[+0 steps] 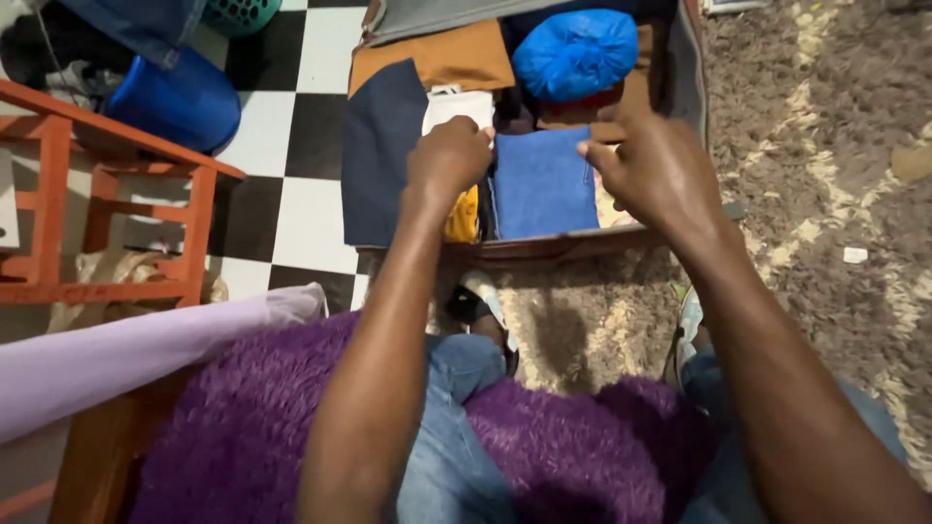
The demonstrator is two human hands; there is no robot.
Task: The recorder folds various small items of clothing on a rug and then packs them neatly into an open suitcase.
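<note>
Nearest the camera: a purple shaggy blanket across the lap, jeans-clad knees showing through, a lilac sheet at left. Both forearms extend forward over a brown shag rug to an open suitcase lying partly on the rug, partly on a black-and-white checkered floor.

Left hand: fingers curled, clenched on the lower edge of a folded white cloth, which lies in the middle of the suitcase between a navy garment and a folded blue garment. A yellow item sits just below this hand.

Right hand: fingers loosely bent, fingertips touching the right edge of the folded blue garment; whether it grips, cannot tell.

Farther in: tan garment, blue bag. Far left: orange wooden frame, blue tub.
</note>
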